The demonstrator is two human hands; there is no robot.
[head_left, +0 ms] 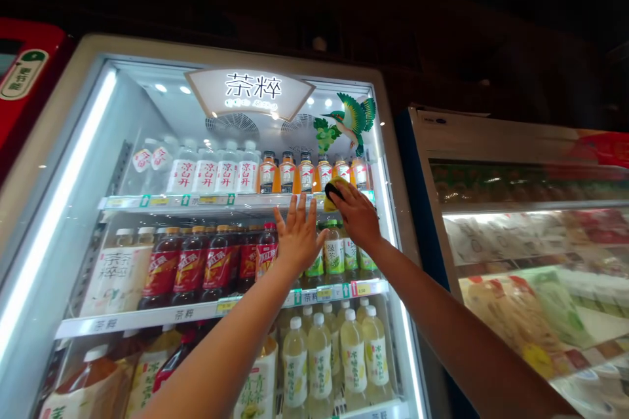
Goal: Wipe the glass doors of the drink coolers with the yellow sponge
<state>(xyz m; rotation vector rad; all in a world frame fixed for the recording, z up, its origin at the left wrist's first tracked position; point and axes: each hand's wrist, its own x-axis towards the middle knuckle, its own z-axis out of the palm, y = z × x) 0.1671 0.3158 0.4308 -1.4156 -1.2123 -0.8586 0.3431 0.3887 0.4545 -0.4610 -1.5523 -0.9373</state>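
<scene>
My left hand (297, 236), fingers spread, lies flat against the glass door (289, 163) of a lit drinks fridge. Just right of it, my right hand (361, 213) presses a yellow and black sponge (336, 195) against the same glass, at the height of the top shelf edge. The palm side of both hands is hidden. Behind the glass, orange drink bottles (305, 175) stand above the hands, and green tea bottles (334, 250) show behind and below my right hand.
A bird sticker (352, 119) and a fan-shaped sign (253, 97) mark the door's upper part. Shelves hold water bottles (206, 170), red-labelled tea (190, 268) and pale yellow drinks (322, 363). Another fridge (462, 137) stands at right, a red cabinet (32, 72) at left.
</scene>
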